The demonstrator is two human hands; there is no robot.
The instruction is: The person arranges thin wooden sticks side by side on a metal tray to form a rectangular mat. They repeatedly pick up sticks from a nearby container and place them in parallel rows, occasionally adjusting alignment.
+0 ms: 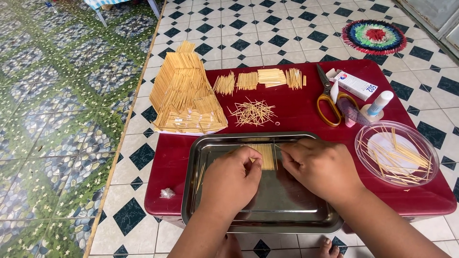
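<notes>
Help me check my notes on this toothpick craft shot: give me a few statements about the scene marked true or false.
1. Both hands, left hand and right hand, work over the metal tray. True.
2. The small panel of toothpicks lies between the two hands. True.
3. The scissors have blue handles. False: the handles are yellow.
4. The clear round dish of toothpicks sits at the table's left end. False: it sits at the right end.
5. The toothpick house stands at the red table's far left corner. True.
</notes>
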